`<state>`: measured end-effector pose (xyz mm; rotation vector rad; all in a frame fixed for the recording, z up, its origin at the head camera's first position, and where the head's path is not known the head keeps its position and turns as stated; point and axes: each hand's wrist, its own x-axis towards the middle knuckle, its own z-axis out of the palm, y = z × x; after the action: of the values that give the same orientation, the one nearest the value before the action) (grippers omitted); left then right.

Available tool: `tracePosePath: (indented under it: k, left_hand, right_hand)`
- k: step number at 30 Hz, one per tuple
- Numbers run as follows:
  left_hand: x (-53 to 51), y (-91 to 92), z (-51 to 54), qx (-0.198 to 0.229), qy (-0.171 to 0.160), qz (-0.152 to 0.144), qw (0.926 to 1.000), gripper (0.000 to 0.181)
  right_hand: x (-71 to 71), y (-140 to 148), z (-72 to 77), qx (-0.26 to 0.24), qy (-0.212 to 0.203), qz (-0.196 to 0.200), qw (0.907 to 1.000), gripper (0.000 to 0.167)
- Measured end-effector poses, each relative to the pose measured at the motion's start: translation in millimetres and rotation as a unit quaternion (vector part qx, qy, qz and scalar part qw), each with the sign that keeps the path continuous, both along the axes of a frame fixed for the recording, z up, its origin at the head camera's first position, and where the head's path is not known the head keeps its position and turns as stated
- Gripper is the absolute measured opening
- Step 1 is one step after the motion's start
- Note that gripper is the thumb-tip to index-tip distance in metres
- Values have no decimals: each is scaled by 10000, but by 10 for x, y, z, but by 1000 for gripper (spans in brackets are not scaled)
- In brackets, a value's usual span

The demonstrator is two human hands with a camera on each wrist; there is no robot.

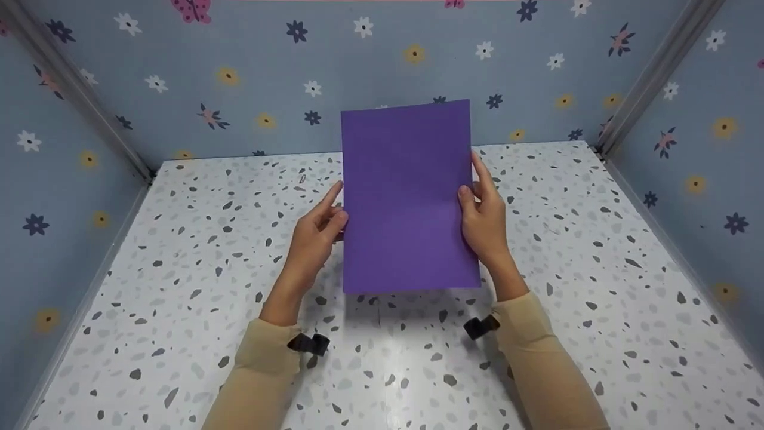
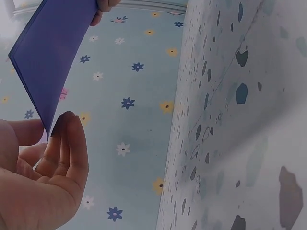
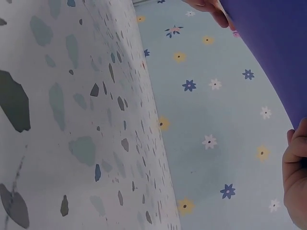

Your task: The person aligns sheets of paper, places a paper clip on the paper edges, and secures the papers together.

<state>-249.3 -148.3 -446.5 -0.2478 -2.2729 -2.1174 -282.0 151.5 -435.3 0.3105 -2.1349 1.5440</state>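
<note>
A plain purple sheet of paper (image 1: 409,197) is held up above the table, its face toward the head camera. At its left edge, my left hand (image 1: 311,242) pinches it, thumb in front and fingers behind. My right hand (image 1: 486,224) grips the right edge a little higher, thumb on the front face. From the left wrist view, the edge of the purple paper (image 2: 53,52) looks doubled; whether it is folded or more than one sheet I cannot tell. Only part of the right hand (image 3: 296,177) shows in the right wrist view, at the paper's edge.
Beneath is a white speckled table (image 1: 197,286). Flowered blue panels rise at the back (image 1: 358,65), left and right, with grey metal corner posts. A small thin reddish loop (image 1: 302,178) lies near the table's back. Each sleeve carries a black wrist camera (image 1: 310,344).
</note>
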Motion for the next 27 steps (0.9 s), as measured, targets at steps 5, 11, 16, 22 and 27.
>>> tracePosePath:
  k: [5, 11, 16, 22, 27]
  left_hand:
    - [-22, -16, -33, 107, -34, 263, 9996, 50]
    - [-59, -55, -97, 30, -124, 527, 9985, 46]
    - [-84, -100, -126, -21, -112, 623, 9980, 48]
    - [-108, -195, -59, -55, -108, 812, 9966, 53]
    - [-150, -323, 2, -114, -40, 959, 9953, 54]
  right_hand:
    - [-9, 28, 4, -129, -78, 8, 9999, 59]
    - [-15, 85, 2, -142, 27, 76, 9999, 59]
    - [-20, 126, 8, -108, 100, 155, 9998, 58]
    - [-25, 138, 30, -92, 178, 177, 9996, 58]
    - [-29, 96, 22, -132, 206, 278, 9993, 59]
